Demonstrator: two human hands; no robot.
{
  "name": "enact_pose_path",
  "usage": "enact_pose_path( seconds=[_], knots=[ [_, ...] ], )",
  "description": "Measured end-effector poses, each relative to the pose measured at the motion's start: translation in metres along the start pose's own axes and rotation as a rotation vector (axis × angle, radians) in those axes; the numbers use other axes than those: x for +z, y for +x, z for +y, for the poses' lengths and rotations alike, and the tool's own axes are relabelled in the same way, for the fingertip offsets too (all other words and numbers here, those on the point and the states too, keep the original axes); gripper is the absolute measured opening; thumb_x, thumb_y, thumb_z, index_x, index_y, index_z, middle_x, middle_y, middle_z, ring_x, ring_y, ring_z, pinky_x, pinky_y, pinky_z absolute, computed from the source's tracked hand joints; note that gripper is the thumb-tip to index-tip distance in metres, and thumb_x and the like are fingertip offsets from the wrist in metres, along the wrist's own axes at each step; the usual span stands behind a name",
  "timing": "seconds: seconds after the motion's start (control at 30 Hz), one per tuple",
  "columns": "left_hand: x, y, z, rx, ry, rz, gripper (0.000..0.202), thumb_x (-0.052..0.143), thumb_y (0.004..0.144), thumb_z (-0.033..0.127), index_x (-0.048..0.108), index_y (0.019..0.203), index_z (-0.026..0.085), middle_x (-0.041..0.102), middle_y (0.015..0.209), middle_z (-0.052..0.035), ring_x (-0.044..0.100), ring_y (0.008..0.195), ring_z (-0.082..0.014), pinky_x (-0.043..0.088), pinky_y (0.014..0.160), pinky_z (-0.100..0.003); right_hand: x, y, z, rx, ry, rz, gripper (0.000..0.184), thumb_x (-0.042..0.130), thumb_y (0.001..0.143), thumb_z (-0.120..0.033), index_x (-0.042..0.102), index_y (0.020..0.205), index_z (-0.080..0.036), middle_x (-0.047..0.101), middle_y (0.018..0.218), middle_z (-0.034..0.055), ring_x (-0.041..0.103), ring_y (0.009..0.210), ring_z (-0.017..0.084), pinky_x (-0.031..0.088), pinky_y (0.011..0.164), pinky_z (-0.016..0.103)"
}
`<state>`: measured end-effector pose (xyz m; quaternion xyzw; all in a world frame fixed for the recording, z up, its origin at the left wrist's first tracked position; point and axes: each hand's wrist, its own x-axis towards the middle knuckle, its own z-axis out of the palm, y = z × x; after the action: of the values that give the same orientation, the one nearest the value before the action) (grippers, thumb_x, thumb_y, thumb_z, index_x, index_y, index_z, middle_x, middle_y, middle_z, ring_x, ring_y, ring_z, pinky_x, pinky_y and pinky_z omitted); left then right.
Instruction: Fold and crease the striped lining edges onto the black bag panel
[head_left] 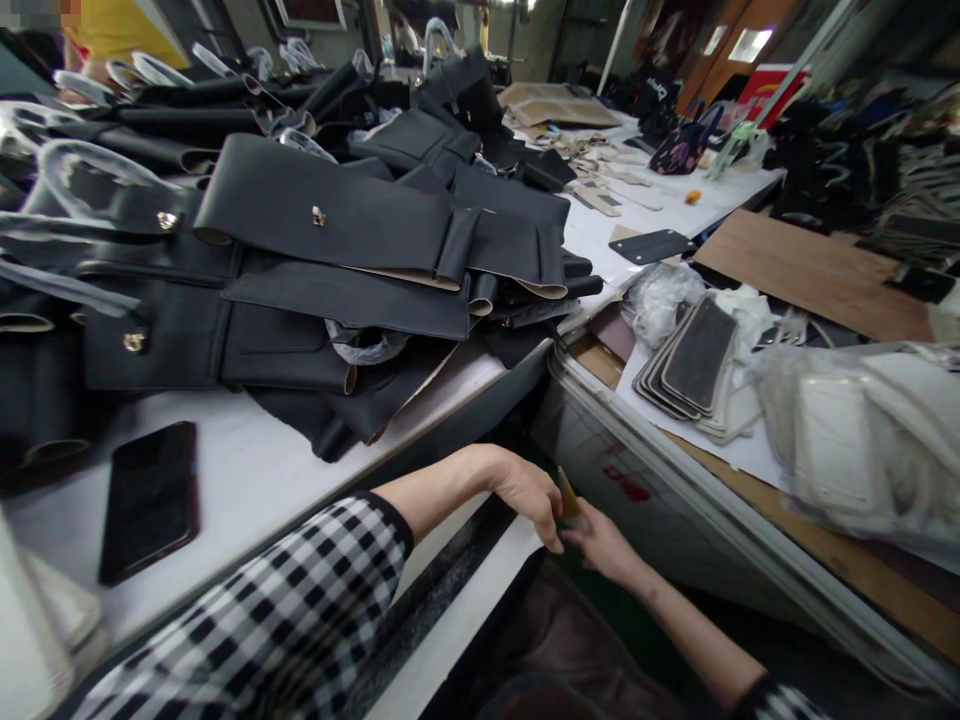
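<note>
Low in the middle of the head view, my left hand (531, 497) has its fingers curled down at the upper end of a long white strip (457, 622). Whether the fingers pinch the strip or something else is hidden. My right hand (604, 545) meets it from the right, closed on a small yellow pointed tool (569, 494) whose kind is not clear. The tool's tip points up between the two hands. Beside the strip runs a dark textured band (442, 580). Dark brown cloth (570, 650) lies below the hands.
Black leather bag pieces (337, 210) with plastic-wrapped handles are heaped on the white table (247, 440). A phone (150, 500) lies near its front edge. On the right surface are stacked dark panels (697, 355), white pieces in plastic (847, 430) and a brown board (810, 270).
</note>
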<state>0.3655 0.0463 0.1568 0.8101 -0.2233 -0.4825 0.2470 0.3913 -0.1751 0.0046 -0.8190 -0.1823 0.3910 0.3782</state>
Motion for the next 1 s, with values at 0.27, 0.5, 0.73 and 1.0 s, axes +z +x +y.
enact_pose_path(
  seconds=[0.27,0.5,0.73,1.0],
  knots=[
    [-0.004,0.011,-0.015,0.050,-0.139,-0.053,0.092,0.072,0.067,0.030,0.034,0.147,0.002,0.065,0.122,-0.0115,0.058,0.117,-0.0275,0.049,0.097,-0.033,-0.088,-0.068,-0.043,0.094,0.022,-0.526,0.050,0.057,0.086,-0.063,0.057,0.093,-0.014,0.061,0.060,0.0004,0.052,0.040,0.008,0.041,0.036,0.015],
    [-0.007,0.006,-0.007,-0.013,-0.210,-0.113,0.097,0.060,0.064,-0.003,0.016,0.151,-0.005,0.046,0.143,-0.0229,0.051,0.129,-0.0271,0.044,0.105,-0.031,-0.053,-0.039,-0.092,-0.072,-0.191,-0.592,0.046,0.049,0.092,-0.057,0.059,0.078,-0.015,0.053,0.051,-0.0020,0.044,0.034,0.007,0.030,0.030,0.014],
    [-0.010,0.004,-0.009,-0.018,-0.223,-0.128,0.094,0.061,0.074,0.002,0.009,0.152,-0.002,0.040,0.149,-0.0207,0.044,0.135,-0.0253,0.038,0.111,-0.031,-0.045,-0.034,-0.094,-0.028,-0.168,-0.582,0.050,0.048,0.091,-0.063,0.058,0.080,-0.015,0.054,0.052,-0.0013,0.046,0.035,0.008,0.030,0.029,0.014],
    [-0.012,0.003,-0.013,0.035,-0.119,-0.098,0.091,0.060,0.071,0.002,0.017,0.152,-0.003,0.041,0.148,-0.0201,0.046,0.133,-0.0250,0.040,0.109,-0.028,-0.025,-0.042,-0.087,0.090,-0.059,-0.500,0.053,0.046,0.090,-0.066,0.059,0.088,-0.015,0.056,0.053,-0.0006,0.047,0.034,0.009,0.034,0.028,0.015]
  ],
)
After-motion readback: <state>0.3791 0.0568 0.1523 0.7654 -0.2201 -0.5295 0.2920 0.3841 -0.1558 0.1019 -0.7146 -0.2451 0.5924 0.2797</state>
